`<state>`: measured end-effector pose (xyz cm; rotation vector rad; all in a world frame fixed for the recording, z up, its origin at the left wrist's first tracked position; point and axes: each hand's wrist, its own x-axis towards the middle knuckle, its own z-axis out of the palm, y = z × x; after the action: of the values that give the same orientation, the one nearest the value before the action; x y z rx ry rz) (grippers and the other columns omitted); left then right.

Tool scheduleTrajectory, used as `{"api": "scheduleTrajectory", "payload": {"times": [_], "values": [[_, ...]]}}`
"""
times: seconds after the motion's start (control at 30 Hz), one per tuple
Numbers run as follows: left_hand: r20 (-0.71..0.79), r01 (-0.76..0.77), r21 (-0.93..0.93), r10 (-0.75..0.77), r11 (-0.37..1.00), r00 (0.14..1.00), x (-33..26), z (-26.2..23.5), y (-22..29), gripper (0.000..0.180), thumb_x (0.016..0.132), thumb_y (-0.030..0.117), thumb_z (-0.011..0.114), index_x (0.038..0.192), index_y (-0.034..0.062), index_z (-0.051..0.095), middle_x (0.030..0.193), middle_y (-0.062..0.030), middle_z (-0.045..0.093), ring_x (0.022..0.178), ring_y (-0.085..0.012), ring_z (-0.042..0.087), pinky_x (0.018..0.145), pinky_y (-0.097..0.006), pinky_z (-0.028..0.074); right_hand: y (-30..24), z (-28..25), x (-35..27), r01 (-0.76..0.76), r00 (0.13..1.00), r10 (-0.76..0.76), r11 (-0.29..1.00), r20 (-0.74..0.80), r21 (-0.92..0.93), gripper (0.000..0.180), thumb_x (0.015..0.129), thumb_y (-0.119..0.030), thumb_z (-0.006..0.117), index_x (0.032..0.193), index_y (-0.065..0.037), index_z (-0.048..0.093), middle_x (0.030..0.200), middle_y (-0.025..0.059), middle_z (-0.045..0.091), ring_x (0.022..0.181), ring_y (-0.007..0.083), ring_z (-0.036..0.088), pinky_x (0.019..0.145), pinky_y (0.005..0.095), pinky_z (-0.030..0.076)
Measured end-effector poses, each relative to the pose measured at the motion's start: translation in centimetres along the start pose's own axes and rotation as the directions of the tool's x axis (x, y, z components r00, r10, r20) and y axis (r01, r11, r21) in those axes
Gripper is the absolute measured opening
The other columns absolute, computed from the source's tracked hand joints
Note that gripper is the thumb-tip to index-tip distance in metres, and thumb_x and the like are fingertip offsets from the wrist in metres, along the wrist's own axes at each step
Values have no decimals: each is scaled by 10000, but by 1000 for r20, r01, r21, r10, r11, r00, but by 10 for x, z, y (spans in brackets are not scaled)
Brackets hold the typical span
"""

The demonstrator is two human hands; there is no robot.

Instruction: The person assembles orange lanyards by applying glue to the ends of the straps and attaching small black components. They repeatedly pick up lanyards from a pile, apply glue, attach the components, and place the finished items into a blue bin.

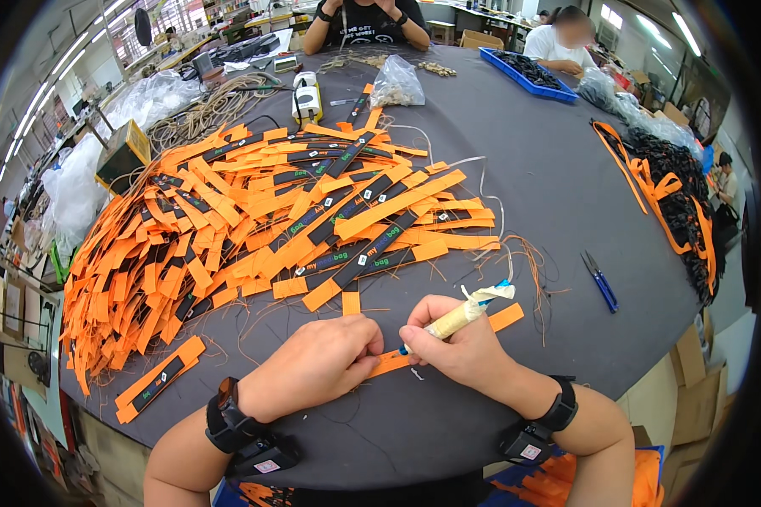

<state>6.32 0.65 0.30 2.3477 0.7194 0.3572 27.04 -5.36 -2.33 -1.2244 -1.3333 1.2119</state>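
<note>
An orange webbing strap [391, 364] lies on the grey table in front of me, partly hidden under my hands. Its left part is pinched by the closed fingers of my left hand [317, 363]. My right hand [469, 351] grips a pen-shaped tool [460, 320] wrapped in pale yellow tape, with a cord running from its upper end. The tool's tip points down at the strap, close to my left fingertips; whether it touches cannot be made out. Beyond my hands spreads a large heap of orange straps [220, 228] with black printed labels.
Blue-handled snips [600, 283] lie to the right, near loose orange threads [533, 262]. One labelled strap [159, 380] is apart at the left. Farther back are a clear plastic bag [397, 83], a blue tray [528, 74] of black pieces, and two people across the table.
</note>
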Motion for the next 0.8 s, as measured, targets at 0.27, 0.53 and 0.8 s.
{"api": "scheduleTrajectory", "payload": {"times": [0.27,0.53,0.8], "values": [[11,-21,11,21,1000,1000,0,-1,-3,103,840,104,699,889,49,627,759,-90,615,695,-254,626,620,-365,492,1,0,0,1,1000,-1,1000,7,2,174,907,-141,690,808,-30,600,648,-40,567,586,24,478,505,224,371],[-34,-60,67,62,996,998,0,4,-6,96,812,77,683,856,39,607,761,-105,615,689,-269,635,611,-359,501,1,0,0,31,999,-30,997,19,-73,174,899,-160,703,823,-35,609,652,-31,572,589,36,487,512,233,385],[-81,-63,112,73,992,994,-1,9,-5,96,780,68,688,820,48,603,726,-88,614,658,-251,638,595,-345,507,2,-1,0,33,999,-30,996,34,-77,175,897,-164,707,830,-33,612,654,-25,574,589,43,488,514,238,389]]}}
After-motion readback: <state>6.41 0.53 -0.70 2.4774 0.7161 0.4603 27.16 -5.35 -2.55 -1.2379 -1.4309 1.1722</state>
